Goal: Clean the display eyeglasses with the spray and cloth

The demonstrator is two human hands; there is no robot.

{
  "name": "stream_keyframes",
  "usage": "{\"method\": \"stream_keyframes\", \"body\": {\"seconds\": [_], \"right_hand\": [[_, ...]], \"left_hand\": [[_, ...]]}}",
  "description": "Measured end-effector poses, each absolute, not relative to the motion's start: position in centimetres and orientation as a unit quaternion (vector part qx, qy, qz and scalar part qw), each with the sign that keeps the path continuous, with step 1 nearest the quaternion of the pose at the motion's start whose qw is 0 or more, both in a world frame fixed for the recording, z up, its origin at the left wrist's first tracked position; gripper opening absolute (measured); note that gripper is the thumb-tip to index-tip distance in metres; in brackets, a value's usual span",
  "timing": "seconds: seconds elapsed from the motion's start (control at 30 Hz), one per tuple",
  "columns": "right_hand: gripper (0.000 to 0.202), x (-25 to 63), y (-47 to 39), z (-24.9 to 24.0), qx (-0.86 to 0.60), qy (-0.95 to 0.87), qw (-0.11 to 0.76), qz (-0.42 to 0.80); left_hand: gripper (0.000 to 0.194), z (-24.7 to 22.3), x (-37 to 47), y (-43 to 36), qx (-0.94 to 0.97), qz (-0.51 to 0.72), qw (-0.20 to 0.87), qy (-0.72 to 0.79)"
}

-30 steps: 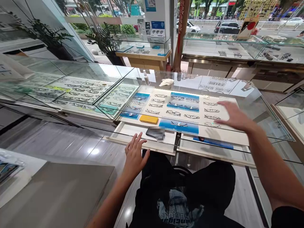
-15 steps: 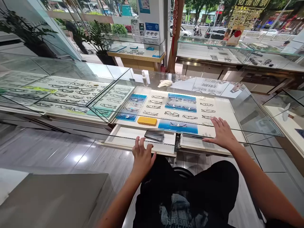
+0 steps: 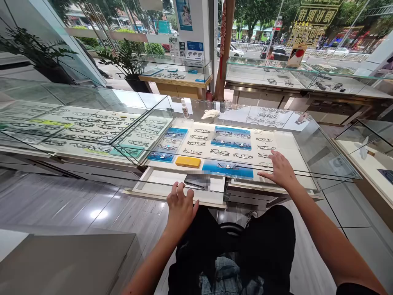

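A: What fills most of the space?
B: A glass display case (image 3: 287, 143), across the middle of the frame, holding rows of spectacles. Below it, at lower centre, are the person's dark-trousered legs (image 3: 270, 246).
A: And the work in hand?
B: A drawer (image 3: 158, 180) stands pulled out, just left of centre. I'd judge the step to be handling at its front edge.
A: The hands?
B: Both empty. The left hand (image 3: 181, 207) is half curled over that edge; I can't tell if it presses. The right hand (image 3: 281, 170) is spread wide, thumb apart, over the case's lower right; contact with the glass is unclear.
A: What would a move there call for?
B: A level grip, I think, and fingers clear of the case's lip. The knees limit room in front.
A: Smaller things?
B: A dark phone (image 3: 194, 180) inside the drawer, a yellow box (image 3: 188, 162) above it in the frame, then a white cloth (image 3: 210, 114) and a spray bottle (image 3: 184, 108) at upper centre.
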State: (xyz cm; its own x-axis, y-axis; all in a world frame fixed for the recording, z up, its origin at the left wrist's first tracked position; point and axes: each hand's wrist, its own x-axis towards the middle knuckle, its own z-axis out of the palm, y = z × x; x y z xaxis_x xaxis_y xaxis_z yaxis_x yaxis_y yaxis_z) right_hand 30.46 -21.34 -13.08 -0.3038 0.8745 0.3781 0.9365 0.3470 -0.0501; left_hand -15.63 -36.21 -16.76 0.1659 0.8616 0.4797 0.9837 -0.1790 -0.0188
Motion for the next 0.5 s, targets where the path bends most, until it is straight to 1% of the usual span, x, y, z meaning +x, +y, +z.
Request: {"method": "stream_keyframes", "body": {"seconds": [0.1,0.27,0.4,0.5], "right_hand": [[0.094,30.3,-20.9,-12.7,-0.558,-0.808,0.163,-0.091],[0.097,29.7,-20.1,-11.4,-0.569,-0.808,0.116,-0.099],[0.099,29.2,-20.0,-11.0,-0.570,-0.807,0.112,-0.109],[0.097,29.0,-20.0,-11.1,-0.558,-0.814,0.115,-0.115]], "left_hand": [[0.014,-16.7,-15.6,-36.2,-0.739,-0.201,0.148,-0.626],[0.015,-16.8,-15.2,-36.3,-0.722,-0.222,0.142,-0.640],[0.017,-17.1,-14.9,-36.2,-0.713,-0.218,0.154,-0.648],[0.017,-17.6,-14.5,-36.2,-0.700,-0.245,0.162,-0.652]]}}
